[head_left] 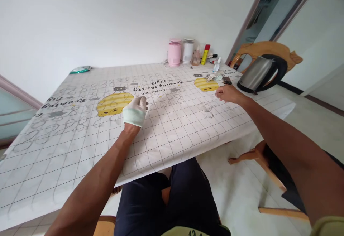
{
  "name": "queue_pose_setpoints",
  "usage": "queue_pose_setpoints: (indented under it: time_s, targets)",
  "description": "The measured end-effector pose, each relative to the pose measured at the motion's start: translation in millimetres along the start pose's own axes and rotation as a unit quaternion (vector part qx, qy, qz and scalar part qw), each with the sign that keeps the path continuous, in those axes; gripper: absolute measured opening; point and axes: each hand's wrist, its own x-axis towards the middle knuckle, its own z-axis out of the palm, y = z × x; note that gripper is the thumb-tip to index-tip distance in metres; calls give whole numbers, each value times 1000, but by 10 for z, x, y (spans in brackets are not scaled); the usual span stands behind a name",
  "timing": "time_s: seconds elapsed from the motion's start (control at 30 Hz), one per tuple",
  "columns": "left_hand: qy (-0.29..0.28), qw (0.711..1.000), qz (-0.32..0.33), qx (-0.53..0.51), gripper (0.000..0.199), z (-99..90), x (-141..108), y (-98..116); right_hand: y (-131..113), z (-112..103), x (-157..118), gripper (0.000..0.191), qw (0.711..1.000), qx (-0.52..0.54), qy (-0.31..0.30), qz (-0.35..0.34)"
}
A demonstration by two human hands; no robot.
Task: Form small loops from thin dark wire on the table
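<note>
Wearing a white glove with a pale green cuff, my left hand (pixel 135 111) rests on the tablecloth beside a printed yellow bee. Its fingers are curled in, and whatever may be in them is hidden. My right hand (pixel 228 94) is bare and hovers low over the cloth's right side, fingertips bent together; I cannot make out anything in them. A small group of thin grey rings (pixel 208 113) lies just below and left of it. Many similar thin rings (pixel 57 124) are spread in overlapping rows across the left and middle of the cloth.
A steel kettle (pixel 254 73) stands close beyond my right wrist. Near it lie a crumpled glove (pixel 213 76) and a small clear bottle (pixel 217 65). Along the wall stand a pink device (pixel 174 53), a white device (pixel 188 51) and a yellow spray can (pixel 205 54). A green packet (pixel 80 70) lies back left.
</note>
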Motion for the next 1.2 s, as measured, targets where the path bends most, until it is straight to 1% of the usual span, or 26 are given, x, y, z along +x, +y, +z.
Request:
queue_pose_setpoints:
  time_s: [0.07,0.17,0.27,0.37,0.43,0.5,0.67,0.77,0.9,1.0,1.07,1.2]
  targets:
    - [-2,1000,-1,0,38,5,0,-5,91,9,-20,12,999,-47,-11,-8]
    - [-2,1000,-3,10,38,7,7,-20,105,108,-25,18,994,-96,3,-45]
    - [-6,1000,-10,11,38,7,15,-29,60,246,-31,21,988,-122,-9,-97]
    - [-13,1000,-11,14,38,5,15,-24,-1,348,-49,17,971,-177,-35,-157]
    - [-15,1000,-10,24,38,2,11,-11,-49,381,-62,16,961,-205,-44,-182]
    - [-17,999,-8,36,38,-5,7,5,-100,390,-74,19,957,-217,-44,-190]
    - [-23,999,-3,44,39,-17,-5,30,-164,364,-103,15,964,-222,-31,-144]
    - [-23,999,2,45,37,-14,-10,32,-134,332,-142,14,971,-208,-1,-118]
    - [-30,998,3,47,35,-3,-16,37,-72,252,-243,12,978,-176,38,-106]
    - [-33,998,-1,49,34,4,-18,41,-37,177,-338,11,981,-141,93,-95]
    - [-33,998,-1,48,34,7,-17,41,-10,138,-388,10,984,-102,118,-90]
    - [-36,998,-3,54,34,11,-18,38,97,116,-408,9,992,-23,117,-43]
